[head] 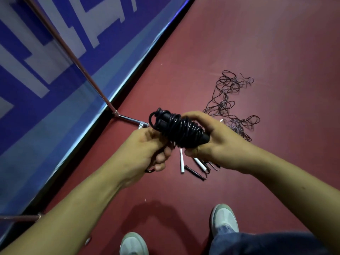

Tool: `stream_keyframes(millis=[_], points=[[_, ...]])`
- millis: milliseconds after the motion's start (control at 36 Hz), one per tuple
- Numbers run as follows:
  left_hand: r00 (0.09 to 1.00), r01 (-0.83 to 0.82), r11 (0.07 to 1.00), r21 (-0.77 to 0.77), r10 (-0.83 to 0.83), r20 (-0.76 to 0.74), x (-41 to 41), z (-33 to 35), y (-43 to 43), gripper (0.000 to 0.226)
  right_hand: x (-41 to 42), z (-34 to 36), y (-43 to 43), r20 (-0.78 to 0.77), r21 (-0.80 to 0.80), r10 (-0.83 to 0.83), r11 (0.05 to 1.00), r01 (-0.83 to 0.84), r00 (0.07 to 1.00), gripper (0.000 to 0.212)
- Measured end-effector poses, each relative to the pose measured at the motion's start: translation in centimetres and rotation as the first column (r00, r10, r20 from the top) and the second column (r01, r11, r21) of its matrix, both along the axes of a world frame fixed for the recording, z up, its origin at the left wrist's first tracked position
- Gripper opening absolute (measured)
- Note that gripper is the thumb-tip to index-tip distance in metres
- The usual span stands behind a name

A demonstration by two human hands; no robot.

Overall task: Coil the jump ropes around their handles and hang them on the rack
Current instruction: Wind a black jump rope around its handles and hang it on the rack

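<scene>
A black jump rope is wound in many turns around its two black handles, held in mid-air over the red floor. My right hand grips the lower end of the bundle. My left hand is curled around a loose end of the black rope below the bundle; a small loop shows under its fingers. On the floor beyond lies a tangle of thin dark ropes, with white handles and a dark handle beneath my hands. The metal rack pole rises at the left.
The rack's metal base foot lies on the floor just left of the bundle. A blue and white banner wall runs diagonally on the left. My two white shoes stand at the bottom on the red floor.
</scene>
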State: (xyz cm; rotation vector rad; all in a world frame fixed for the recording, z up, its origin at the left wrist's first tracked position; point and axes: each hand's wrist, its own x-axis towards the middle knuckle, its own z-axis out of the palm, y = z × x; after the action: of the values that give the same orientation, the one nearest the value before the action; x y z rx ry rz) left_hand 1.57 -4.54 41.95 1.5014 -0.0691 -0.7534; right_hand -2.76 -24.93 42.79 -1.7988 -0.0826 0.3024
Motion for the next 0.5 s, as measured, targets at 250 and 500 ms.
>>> stream_keyframes(millis=[250,500], points=[[0.974,-0.085,0.99,0.116,0.058,0.221,0.6,0.4,1.1,0.023,0.6,-0.3,-0.6,-0.24,0.205,-0.112,0.965,0.163,0.964,0.065],[0.909,-0.264,0.949,-0.173,0.305,0.283,0.6,1.3,0.9,0.021,-0.3,-0.3,0.1,-0.369,0.319,-0.038,0.933,0.164,0.929,0.059]])
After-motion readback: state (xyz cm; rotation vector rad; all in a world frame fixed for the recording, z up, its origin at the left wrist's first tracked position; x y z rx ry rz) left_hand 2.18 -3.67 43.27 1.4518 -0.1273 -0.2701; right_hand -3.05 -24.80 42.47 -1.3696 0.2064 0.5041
